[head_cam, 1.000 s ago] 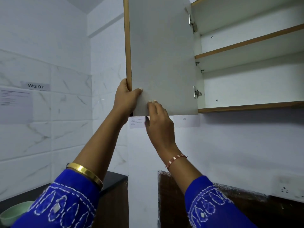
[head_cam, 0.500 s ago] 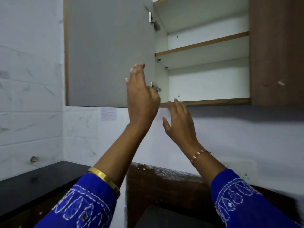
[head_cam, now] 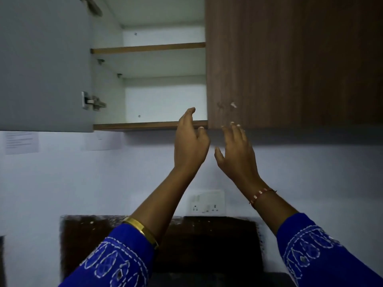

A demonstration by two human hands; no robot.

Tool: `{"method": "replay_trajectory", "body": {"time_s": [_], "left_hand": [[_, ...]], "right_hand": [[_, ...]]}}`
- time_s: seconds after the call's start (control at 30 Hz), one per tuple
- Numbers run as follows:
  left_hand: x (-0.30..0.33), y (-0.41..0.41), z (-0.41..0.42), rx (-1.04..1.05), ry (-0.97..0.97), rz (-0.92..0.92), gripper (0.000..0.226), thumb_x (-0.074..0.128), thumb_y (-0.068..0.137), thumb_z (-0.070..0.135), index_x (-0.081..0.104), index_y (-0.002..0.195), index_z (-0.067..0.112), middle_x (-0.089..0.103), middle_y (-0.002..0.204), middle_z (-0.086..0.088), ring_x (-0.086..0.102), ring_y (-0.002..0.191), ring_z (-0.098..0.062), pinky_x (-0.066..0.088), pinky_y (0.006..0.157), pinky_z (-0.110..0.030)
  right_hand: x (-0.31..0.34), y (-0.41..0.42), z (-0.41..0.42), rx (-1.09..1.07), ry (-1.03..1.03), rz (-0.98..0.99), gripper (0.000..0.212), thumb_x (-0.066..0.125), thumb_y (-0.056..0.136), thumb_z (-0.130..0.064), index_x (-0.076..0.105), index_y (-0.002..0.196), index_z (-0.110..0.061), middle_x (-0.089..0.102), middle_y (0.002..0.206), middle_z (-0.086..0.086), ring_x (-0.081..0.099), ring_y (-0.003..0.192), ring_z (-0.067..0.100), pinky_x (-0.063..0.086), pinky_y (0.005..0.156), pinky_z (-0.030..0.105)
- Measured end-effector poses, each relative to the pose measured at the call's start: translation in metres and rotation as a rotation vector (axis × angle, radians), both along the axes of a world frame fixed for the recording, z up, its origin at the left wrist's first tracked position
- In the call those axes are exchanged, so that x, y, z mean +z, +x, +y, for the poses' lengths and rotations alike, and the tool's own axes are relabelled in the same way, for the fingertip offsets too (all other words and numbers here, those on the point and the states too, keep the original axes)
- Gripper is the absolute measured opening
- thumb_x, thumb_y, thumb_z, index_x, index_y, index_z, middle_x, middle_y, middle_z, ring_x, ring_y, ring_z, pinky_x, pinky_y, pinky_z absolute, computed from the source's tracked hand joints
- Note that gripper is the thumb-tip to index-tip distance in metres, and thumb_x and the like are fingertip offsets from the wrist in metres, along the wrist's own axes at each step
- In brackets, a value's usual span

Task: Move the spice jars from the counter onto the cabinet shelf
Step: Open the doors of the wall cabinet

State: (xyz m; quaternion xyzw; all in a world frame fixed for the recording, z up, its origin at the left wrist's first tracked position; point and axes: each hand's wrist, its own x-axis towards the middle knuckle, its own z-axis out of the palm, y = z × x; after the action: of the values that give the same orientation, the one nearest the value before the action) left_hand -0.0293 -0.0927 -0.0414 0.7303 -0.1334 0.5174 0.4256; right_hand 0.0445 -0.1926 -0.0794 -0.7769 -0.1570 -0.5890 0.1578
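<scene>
The wall cabinet's left door (head_cam: 43, 65) hangs wide open, showing a white interior with a bottom shelf (head_cam: 145, 125) and an upper shelf (head_cam: 149, 48), both bare. The brown right door (head_cam: 290, 59) is closed. My left hand (head_cam: 190, 141) is raised with fingers apart, its fingertips at the bottom shelf's front edge beside the closed door. My right hand (head_cam: 236, 150) is open just below the closed door's lower left corner, fingertips touching its bottom edge. Neither hand holds anything. No spice jars are in view.
A white socket plate (head_cam: 207, 203) sits on the wall below the cabinet. A dark brown backboard (head_cam: 87, 241) runs along the bottom of the wall. Two paper notes (head_cam: 20, 141) are stuck under the open door. The counter itself is mostly out of view.
Both hands let go of the left door, which swung fully open, and moved right to the closed right door's lower corner. My view also shifted right.
</scene>
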Motion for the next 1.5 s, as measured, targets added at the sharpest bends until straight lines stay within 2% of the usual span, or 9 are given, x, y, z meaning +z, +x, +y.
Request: {"method": "replay_trajectory", "body": {"time_s": [0.17, 0.47, 0.53, 0.6, 0.67, 0.77, 0.9, 1.2, 1.5], "left_hand": [[0.002, 0.040, -0.021, -0.164, -0.070, 0.089, 0.049, 0.042, 0.093, 0.003, 0.035, 0.141, 0.009, 0.039, 0.147, -0.003, 0.038, 0.129, -0.007, 0.024, 0.082, 0.007], [0.035, 0.119, -0.019, -0.292, -0.145, 0.128, 0.051, 0.043, 0.092, 0.004, 0.035, 0.142, 0.012, 0.043, 0.145, -0.003, 0.046, 0.127, -0.010, 0.037, 0.096, -0.017], [0.046, 0.134, -0.012, -0.315, -0.152, 0.123, 0.050, 0.043, 0.093, 0.004, 0.036, 0.141, 0.012, 0.046, 0.136, 0.006, 0.052, 0.105, 0.014, 0.035, 0.078, 0.001], [0.054, 0.151, -0.006, -0.336, -0.161, 0.121, 0.047, 0.043, 0.093, 0.004, 0.038, 0.140, 0.012, 0.047, 0.122, 0.008, 0.048, 0.069, 0.016, 0.033, 0.052, 0.010], [0.061, 0.168, -0.001, -0.333, -0.164, 0.124, 0.049, 0.045, 0.093, 0.006, 0.037, 0.141, 0.013, 0.048, 0.133, 0.003, 0.048, 0.078, 0.011, 0.035, 0.056, 0.005], [0.070, 0.188, 0.005, -0.336, -0.189, 0.132, 0.051, 0.046, 0.093, 0.008, 0.035, 0.142, 0.014, 0.042, 0.146, -0.002, 0.049, 0.117, -0.010, 0.038, 0.087, -0.015], [0.077, 0.203, 0.002, -0.447, -0.269, 0.178, 0.044, 0.046, 0.092, 0.013, 0.044, 0.136, 0.014, 0.052, 0.136, -0.007, 0.054, 0.118, -0.025, 0.047, 0.099, -0.042], [0.107, 0.179, -0.014, -0.731, -0.335, 0.158, 0.011, 0.062, 0.084, 0.022, 0.064, 0.080, 0.012, 0.066, 0.075, -0.003, 0.063, 0.067, -0.018, 0.051, 0.067, -0.029], [0.113, 0.105, -0.056, -0.869, -0.215, 0.126, 0.041, 0.062, 0.084, 0.006, 0.051, 0.123, 0.011, 0.066, 0.100, -0.003, 0.065, 0.087, -0.017, 0.055, 0.077, -0.029]], "right_hand": [[0.000, 0.026, -0.037, -0.153, -0.042, 0.035, 0.059, 0.077, 0.069, -0.017, 0.058, 0.121, 0.002, 0.058, 0.128, 0.026, 0.056, 0.118, 0.043, 0.045, 0.098, 0.048], [0.047, 0.096, -0.037, -0.343, -0.175, 0.167, 0.080, 0.062, 0.085, -0.022, 0.017, 0.148, -0.002, 0.016, 0.154, 0.025, 0.015, 0.144, 0.040, 0.015, 0.118, 0.047], [0.059, 0.116, -0.029, -0.405, -0.195, 0.190, 0.091, 0.063, 0.083, -0.024, 0.004, 0.150, -0.004, 0.008, 0.155, 0.026, 0.009, 0.144, 0.041, 0.012, 0.117, 0.050], [0.067, 0.137, -0.020, -0.453, -0.198, 0.201, 0.098, 0.063, 0.083, -0.028, -0.005, 0.149, -0.005, 0.000, 0.156, 0.027, 0.005, 0.144, 0.043, 0.011, 0.116, 0.055], [0.070, 0.154, -0.014, -0.512, -0.175, 0.185, 0.103, 0.069, 0.079, -0.030, -0.002, 0.149, -0.004, 0.005, 0.155, 0.029, 0.012, 0.143, 0.046, 0.020, 0.112, 0.059], [0.069, 0.172, -0.010, -0.574, -0.111, 0.063, 0.104, 0.082, 0.062, -0.028, 0.026, 0.144, 0.000, 0.040, 0.142, 0.030, 0.045, 0.128, 0.046, 0.046, 0.095, 0.058], [0.066, 0.179, -0.012, -0.582, -0.114, -0.064, 0.096, 0.080, 0.066, -0.023, 0.021, 0.138, 0.000, 0.047, 0.138, 0.029, 0.050, 0.123, 0.045, 0.051, 0.090, 0.056], [0.064, 0.141, -0.029, -0.430, -0.054, -0.141, 0.088, 0.080, 0.061, 0.000, 0.038, 0.139, 0.005, 0.042, 0.139, 0.033, 0.045, 0.126, 0.050, 0.043, 0.094, 0.060], [0.062, 0.068, -0.065, -0.271, -0.018, -0.114, 0.086, 0.070, 0.072, 0.009, 0.025, 0.145, 0.004, 0.029, 0.147, 0.032, 0.032, 0.134, 0.049, 0.035, 0.105, 0.055]]}}
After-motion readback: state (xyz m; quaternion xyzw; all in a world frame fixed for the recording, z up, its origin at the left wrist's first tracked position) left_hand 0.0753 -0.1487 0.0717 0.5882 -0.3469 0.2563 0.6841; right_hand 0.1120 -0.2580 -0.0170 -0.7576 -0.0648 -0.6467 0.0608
